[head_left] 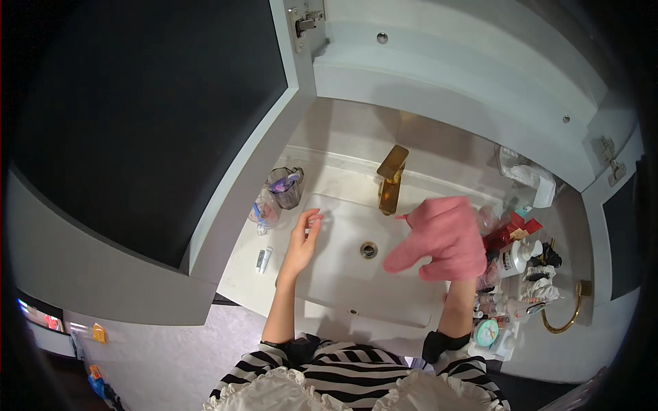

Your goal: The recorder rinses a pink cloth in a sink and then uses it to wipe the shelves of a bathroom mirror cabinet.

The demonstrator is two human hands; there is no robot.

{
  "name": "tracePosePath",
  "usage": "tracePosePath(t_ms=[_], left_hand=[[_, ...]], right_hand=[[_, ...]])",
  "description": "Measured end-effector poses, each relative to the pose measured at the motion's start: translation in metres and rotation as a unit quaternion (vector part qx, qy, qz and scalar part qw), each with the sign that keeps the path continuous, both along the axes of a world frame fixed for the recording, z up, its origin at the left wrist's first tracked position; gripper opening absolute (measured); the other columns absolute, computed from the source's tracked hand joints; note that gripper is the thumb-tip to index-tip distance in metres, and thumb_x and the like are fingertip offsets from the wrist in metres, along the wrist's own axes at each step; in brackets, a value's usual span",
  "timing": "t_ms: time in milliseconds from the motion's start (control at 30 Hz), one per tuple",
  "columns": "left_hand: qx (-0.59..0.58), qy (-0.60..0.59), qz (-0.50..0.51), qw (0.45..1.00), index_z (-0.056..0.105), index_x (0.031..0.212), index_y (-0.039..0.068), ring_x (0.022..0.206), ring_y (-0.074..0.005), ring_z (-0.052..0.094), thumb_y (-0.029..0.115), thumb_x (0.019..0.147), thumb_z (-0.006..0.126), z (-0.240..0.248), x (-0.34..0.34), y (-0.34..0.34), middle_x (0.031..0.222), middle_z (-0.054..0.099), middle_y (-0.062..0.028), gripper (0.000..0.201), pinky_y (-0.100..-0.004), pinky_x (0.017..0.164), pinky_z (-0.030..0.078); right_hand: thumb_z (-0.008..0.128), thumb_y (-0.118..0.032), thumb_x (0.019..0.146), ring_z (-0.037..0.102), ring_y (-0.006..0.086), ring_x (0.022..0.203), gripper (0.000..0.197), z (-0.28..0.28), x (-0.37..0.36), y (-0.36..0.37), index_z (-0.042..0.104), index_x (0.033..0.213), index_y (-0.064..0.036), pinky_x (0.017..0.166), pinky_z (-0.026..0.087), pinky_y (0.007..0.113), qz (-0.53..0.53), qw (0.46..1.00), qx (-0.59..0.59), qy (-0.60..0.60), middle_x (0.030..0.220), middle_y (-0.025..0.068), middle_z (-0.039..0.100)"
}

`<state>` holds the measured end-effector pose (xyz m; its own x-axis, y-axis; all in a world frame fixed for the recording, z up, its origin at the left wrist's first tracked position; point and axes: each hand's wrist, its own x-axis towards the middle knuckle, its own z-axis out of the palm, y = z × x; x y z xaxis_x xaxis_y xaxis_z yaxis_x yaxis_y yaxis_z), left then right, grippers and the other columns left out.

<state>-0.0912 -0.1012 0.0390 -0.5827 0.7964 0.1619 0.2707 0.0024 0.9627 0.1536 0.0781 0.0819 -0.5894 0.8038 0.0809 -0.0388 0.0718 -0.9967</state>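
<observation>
My left hand (299, 243) hovers over the left side of the white sink (336, 274), its fingers apart and slightly curled, holding nothing. On the right, a pink cloth (445, 240) with a small loop at one corner drapes over my right hand, hiding its fingers; only the wrist shows below the fabric. The cloth hangs above the basin's right side. Behind the basin stands a gold faucet (391, 181), and a round drain (369, 250) lies between my two hands.
Overhead, a mirror cabinet (439, 82) has its left door (240, 164) swung wide open. Cups with brushes (285, 188) and small tubes (264, 260) sit on the left counter. Several bottles (517, 259) and a small round clock (486, 333) crowd the right, near a gold towel ring (581, 301).
</observation>
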Motion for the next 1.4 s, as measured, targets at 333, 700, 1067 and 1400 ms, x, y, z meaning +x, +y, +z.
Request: tracePosePath(t_ms=[333, 700, 1067, 1400], left_hand=[[-0.008, -0.039, -0.001, 0.999, 0.045, 0.109, 0.005, 0.085, -0.0124, 0.048, 0.023, 0.086, 0.043, -0.011, 0.004, -0.004, 0.099, 0.055, -0.0053, 0.029, -0.0246, 0.069, 0.040], [-0.009, -0.066, 0.005, 0.998, 0.047, 0.107, 0.005, 0.080, -0.0095, 0.046, 0.022, 0.087, 0.044, -0.014, 0.002, 0.002, 0.095, 0.056, -0.0035, 0.026, -0.0221, 0.066, 0.039], [-0.013, -0.089, 0.002, 0.996, 0.049, 0.104, 0.006, 0.079, -0.0074, 0.045, 0.021, 0.087, 0.044, -0.022, -0.005, -0.006, 0.095, 0.056, -0.0018, 0.024, -0.0221, 0.065, 0.039], [-0.006, -0.105, 0.017, 0.994, 0.049, 0.102, 0.004, 0.076, -0.0072, 0.047, 0.016, 0.086, 0.046, -0.028, -0.005, -0.008, 0.092, 0.056, -0.0018, 0.021, -0.0207, 0.067, 0.039]], right_hand=[[0.046, -0.014, 0.080, 0.050, 0.0143, 0.071, 0.015, 0.043, -0.081, 0.079, 0.053, 0.086, -0.0021, 0.065, 0.041, 0.025, -0.126, 0.952, 0.266, -0.085, 0.078, 0.0051, 0.053], [0.046, -0.014, 0.079, 0.050, 0.0144, 0.070, 0.015, 0.136, -0.194, 0.006, 0.053, 0.086, -0.0027, 0.066, 0.041, 0.024, 0.080, 0.839, 0.492, -0.218, 0.077, 0.0048, 0.053], [0.047, -0.013, 0.079, 0.049, 0.0144, 0.069, 0.014, -0.058, -0.146, 0.115, 0.053, 0.086, -0.0033, 0.066, 0.041, 0.024, -0.003, 0.963, 0.270, 0.005, 0.076, 0.0046, 0.052], [0.054, -0.017, 0.066, 0.049, 0.0188, 0.058, 0.018, 0.180, -0.189, 0.003, 0.050, 0.074, -0.0021, 0.059, 0.044, 0.033, 0.257, 0.917, 0.237, -0.193, 0.068, 0.0053, 0.050]])
